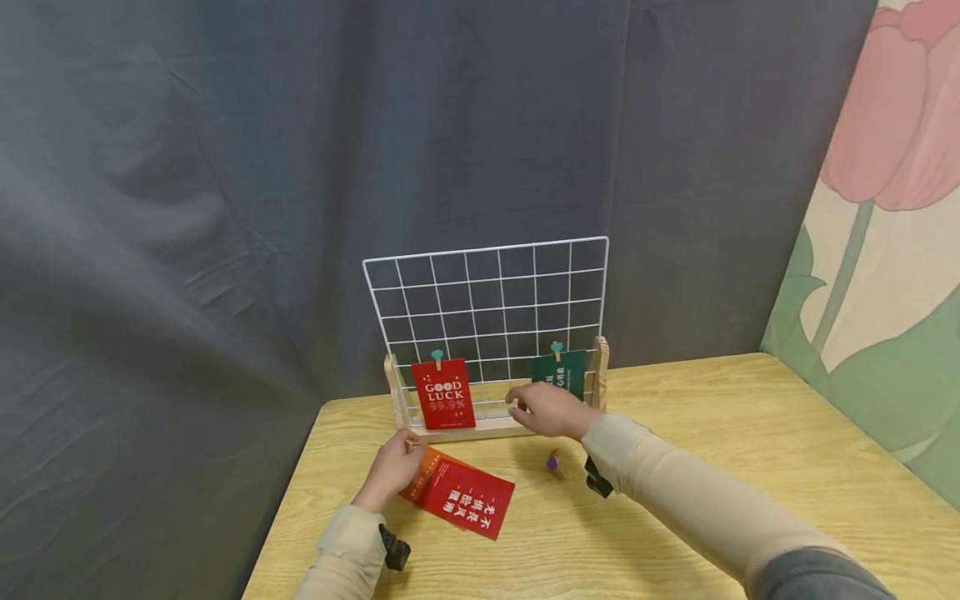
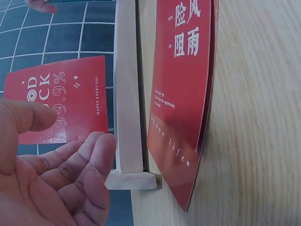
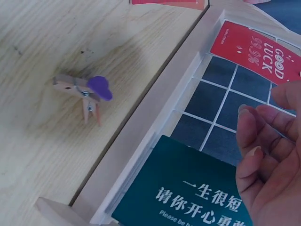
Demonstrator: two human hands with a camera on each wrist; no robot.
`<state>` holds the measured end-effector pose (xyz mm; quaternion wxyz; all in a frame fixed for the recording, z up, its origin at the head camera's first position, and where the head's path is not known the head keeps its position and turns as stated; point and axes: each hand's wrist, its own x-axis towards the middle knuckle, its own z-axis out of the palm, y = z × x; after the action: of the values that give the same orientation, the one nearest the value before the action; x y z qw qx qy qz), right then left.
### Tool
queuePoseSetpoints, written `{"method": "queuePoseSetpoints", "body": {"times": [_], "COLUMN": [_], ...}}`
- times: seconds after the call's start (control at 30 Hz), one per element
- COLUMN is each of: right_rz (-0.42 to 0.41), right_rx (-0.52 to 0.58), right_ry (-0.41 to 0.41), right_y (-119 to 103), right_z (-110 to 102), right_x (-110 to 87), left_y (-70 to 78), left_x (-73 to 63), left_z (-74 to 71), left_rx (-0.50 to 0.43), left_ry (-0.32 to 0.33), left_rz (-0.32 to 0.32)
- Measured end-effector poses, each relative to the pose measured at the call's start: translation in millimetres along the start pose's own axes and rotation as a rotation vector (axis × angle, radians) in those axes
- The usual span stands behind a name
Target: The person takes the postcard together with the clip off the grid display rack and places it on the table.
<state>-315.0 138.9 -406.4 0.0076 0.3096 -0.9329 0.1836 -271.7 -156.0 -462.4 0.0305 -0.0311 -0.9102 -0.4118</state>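
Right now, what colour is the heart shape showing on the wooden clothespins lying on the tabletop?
The heart shape is purple, clearest in the right wrist view.

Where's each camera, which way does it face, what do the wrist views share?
Head: on the head, facing forward and down at grid rack and table; left hand, right hand and sleeves show.
Left wrist: worn there, facing overlapping cards and the rack; left hand and part of the right show.
Right wrist: worn there, facing purple-heart clothespin, green card and rack; mainly right hand shows.
Shared: both wrists see the red GOOD LUCK card.
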Motion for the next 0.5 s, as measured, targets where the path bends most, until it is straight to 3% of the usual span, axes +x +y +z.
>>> {"method": "queuePoseSetpoints", "body": {"times": [0.23, 0.5], "right_rz": [-0.003, -0.001], "right_rx": [0.005, -0.017], "right_ry": [0.009, 0.041], "right_y": [-10, -20], "right_z": [-6, -12], "right_x": [8.7, 20.4], "left_y": [3.3, 6.7], "left_x": [3.5, 8.6], "left_z": [1.9, 5.3], "left_rx": [-0.063, -0.086], "left_ry": [-0.004, 0.013], "left_rz": [-0.047, -0.049]}}
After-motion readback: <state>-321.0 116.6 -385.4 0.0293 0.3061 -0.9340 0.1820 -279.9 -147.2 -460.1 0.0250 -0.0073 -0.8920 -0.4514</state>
